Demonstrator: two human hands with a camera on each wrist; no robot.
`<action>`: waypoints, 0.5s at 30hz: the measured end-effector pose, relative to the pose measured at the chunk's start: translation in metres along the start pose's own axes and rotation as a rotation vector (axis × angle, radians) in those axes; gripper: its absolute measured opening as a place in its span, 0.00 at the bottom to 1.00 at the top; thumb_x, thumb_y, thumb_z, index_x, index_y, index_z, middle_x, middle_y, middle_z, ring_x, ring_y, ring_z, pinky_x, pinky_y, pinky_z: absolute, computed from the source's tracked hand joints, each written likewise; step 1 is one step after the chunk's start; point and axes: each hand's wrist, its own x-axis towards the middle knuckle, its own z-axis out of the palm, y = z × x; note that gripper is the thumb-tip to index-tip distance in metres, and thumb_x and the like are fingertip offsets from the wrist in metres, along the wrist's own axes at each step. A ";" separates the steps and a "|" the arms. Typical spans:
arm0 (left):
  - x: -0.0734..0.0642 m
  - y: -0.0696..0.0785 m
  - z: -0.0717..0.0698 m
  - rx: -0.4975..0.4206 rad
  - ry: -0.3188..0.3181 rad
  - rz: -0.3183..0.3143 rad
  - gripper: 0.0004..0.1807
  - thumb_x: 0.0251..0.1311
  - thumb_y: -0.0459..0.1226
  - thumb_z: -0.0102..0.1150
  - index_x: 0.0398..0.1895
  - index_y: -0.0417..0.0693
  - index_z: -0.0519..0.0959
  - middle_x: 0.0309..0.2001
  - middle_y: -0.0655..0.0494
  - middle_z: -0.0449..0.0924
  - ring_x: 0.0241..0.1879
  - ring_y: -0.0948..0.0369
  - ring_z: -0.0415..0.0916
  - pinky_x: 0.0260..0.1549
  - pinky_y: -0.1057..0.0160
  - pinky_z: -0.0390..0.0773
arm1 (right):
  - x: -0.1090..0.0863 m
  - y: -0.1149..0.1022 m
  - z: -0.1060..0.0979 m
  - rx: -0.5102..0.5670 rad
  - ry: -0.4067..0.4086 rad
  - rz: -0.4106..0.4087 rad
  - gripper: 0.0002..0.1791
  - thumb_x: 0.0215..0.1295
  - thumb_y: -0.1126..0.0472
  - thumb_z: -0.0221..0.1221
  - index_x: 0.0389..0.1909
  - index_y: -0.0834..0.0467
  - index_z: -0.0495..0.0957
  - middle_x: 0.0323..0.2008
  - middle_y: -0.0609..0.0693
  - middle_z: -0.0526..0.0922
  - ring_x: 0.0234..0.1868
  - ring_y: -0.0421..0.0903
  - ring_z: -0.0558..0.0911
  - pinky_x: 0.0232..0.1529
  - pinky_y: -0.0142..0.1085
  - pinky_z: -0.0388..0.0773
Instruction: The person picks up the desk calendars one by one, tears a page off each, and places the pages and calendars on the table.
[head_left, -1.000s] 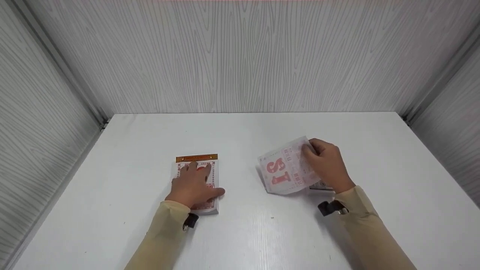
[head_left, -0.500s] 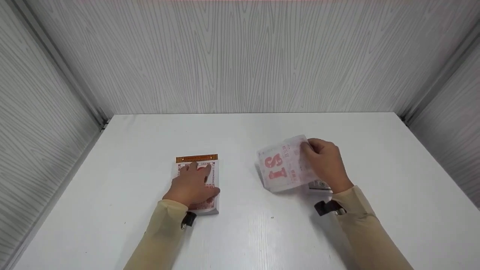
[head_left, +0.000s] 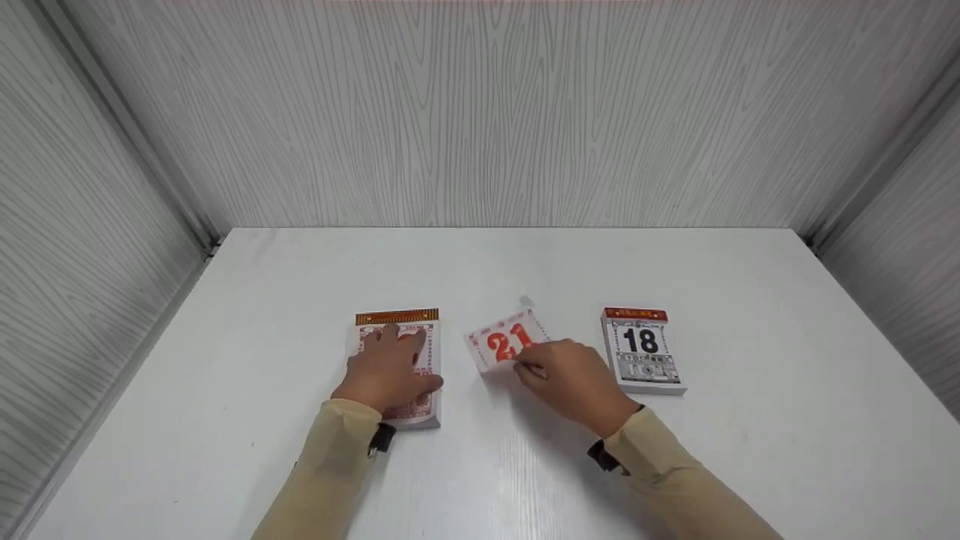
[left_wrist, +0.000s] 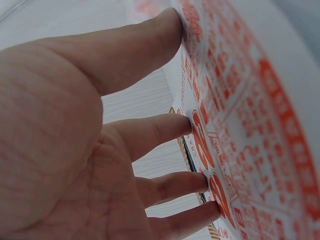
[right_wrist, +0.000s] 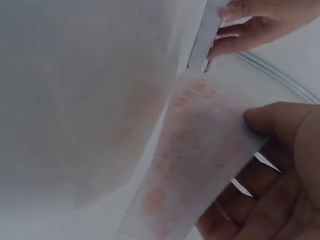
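Observation:
In the head view my left hand [head_left: 386, 371] rests, fingers spread, on a thick tear-off calendar [head_left: 430, 356] with red print and a gold strip [head_left: 397, 316] along its top. The left wrist view shows the thumb and fingertips touching the calendar's printed face [left_wrist: 245, 120]. To the right of that calendar, my right hand [head_left: 574, 382] pinches a loose calendar page [head_left: 487, 346] with a red 21, printed side up, tilted just over the table. In the right wrist view the thin page [right_wrist: 195, 135] hangs from thumb and fingers, its print showing faintly.
A smaller tear-off calendar [head_left: 641, 341] with a red header and a black 18 lies right of my right hand. All lie on a white table [head_left: 480, 262], walled at the back [head_left: 480, 112] and both sides by wood-grain panels.
My right hand has moved left and down with the page, turning it from its back to its red-printed face. The calendar with the 18 is uncovered. My left hand stays on its calendar.

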 end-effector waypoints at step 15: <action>0.001 -0.001 0.002 -0.002 0.013 0.017 0.44 0.62 0.52 0.69 0.79 0.51 0.64 0.77 0.34 0.57 0.75 0.33 0.53 0.63 0.25 0.63 | 0.000 0.010 0.006 -0.069 -0.168 0.025 0.23 0.74 0.53 0.62 0.66 0.55 0.79 0.69 0.59 0.73 0.68 0.59 0.74 0.62 0.52 0.77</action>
